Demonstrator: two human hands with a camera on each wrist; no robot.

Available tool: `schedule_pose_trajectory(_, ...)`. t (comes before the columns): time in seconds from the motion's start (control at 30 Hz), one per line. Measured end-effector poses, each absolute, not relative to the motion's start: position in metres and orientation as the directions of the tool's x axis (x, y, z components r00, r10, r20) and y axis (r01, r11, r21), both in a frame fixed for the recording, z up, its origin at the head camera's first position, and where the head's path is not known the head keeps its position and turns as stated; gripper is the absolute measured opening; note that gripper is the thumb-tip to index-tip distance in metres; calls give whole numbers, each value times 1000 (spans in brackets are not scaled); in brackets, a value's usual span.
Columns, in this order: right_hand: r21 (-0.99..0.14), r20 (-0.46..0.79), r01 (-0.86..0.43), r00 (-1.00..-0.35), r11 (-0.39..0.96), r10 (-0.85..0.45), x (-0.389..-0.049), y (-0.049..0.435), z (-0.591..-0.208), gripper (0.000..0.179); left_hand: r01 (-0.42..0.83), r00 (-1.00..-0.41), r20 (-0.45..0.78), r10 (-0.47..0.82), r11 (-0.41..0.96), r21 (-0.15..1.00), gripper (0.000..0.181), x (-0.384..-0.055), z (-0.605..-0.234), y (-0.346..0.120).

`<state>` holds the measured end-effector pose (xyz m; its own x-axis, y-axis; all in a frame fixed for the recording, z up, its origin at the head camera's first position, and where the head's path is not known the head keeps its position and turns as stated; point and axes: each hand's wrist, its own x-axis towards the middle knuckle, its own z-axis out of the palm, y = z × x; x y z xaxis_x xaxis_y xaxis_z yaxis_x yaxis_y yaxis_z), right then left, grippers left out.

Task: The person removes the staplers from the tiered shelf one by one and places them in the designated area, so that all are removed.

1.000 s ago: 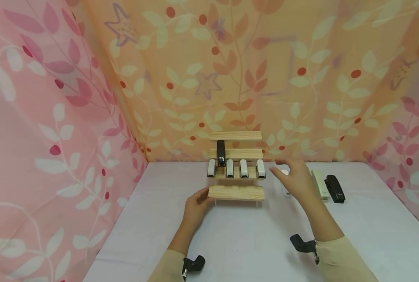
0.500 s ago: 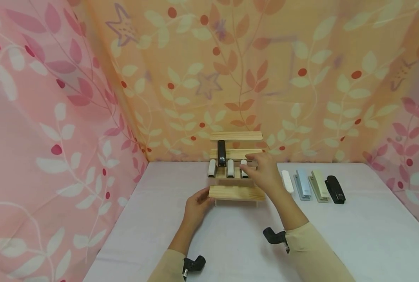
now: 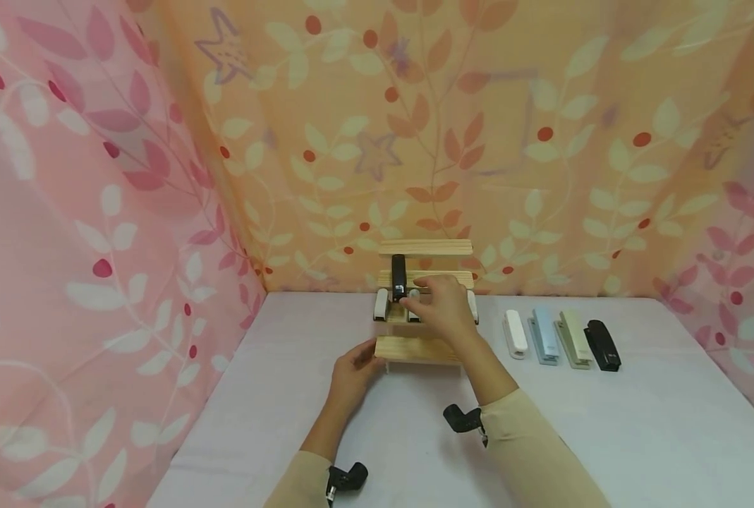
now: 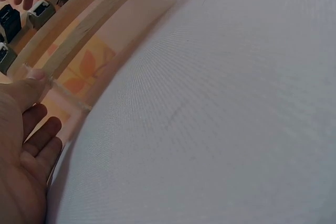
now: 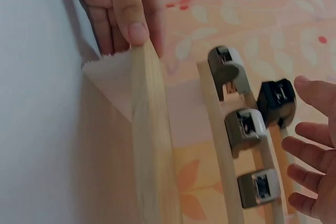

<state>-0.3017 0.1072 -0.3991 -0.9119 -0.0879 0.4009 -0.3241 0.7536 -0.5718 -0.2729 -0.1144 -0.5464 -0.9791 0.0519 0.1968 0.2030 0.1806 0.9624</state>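
A tiered wooden display rack [image 3: 422, 348] stands on the table. On one step sit several white staplers [image 3: 381, 303], the third from the left hidden by my right hand. A black stapler [image 3: 398, 275] lies one step higher, behind them. My left hand [image 3: 352, 377] grips the left end of the front board, the thumb on the board's edge in the right wrist view. My right hand [image 3: 443, 310] is over the rack with fingers loosely spread. Its thumb tip is right by the black stapler [image 5: 276, 102] in the right wrist view, with nothing held.
Right of the rack, a white stapler [image 3: 515, 334], a light blue stapler [image 3: 544, 336], a pale green stapler [image 3: 574, 339] and another black stapler [image 3: 602, 346] lie in a row on the white table [image 3: 662, 423]. A floral curtain [image 3: 326, 141] hangs close behind the rack.
My right hand has moved left from beside the rack to the black stapler, uncovering the staplers on the right. The left hand keeps its place on the front board.
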Motion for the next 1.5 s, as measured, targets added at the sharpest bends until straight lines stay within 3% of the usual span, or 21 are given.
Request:
schedule_pose_trajectory(0.37,-505,413,-252,-910,826,-25,-310,88,-409,62,202,-979,193,67,181,962,55,-273,-551,-113)
schedule_pose_trajectory(1.1,-515,475,-269,-880,814,9,-321,72,-411,46,235,-972,227,67,177,956,54,-274,-545,-116)
schedule_pose_trajectory(1.5,-585,505,-303,-862,753,45,-319,71,-416,44,234,-972,228,54,180,955,52,-272,-547,-116)
